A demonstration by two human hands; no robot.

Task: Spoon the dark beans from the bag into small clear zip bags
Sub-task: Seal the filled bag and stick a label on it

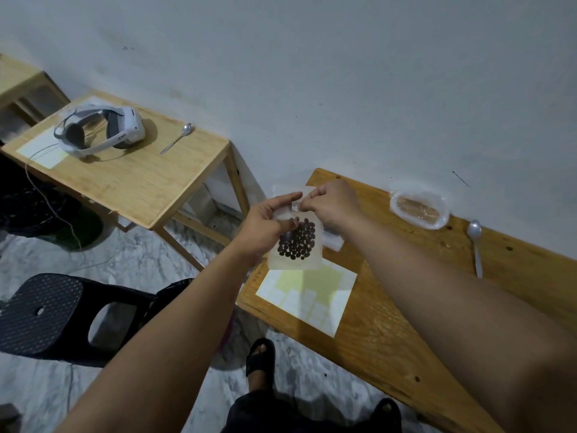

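Note:
A small clear zip bag (307, 259) with several dark beans (296, 240) inside hangs in the air above the left end of the wooden table (390, 323). My left hand (270, 221) holds the bag's upper left side, thumb and fingers round it. My right hand (332, 203) pinches the bag's top edge at the zip strip. A metal spoon (475, 245) lies on the table to the right. A larger clear plastic bag (420, 209) sits by the wall; I cannot tell what is in it.
A yellow-and-white label sheet (309, 295) lies on the table under the bag, with flat clear bags (332, 240) behind it. A second table (131, 179) at left carries a white headset (103, 129) and another spoon (178, 137). A black stool (46, 314) stands on the floor.

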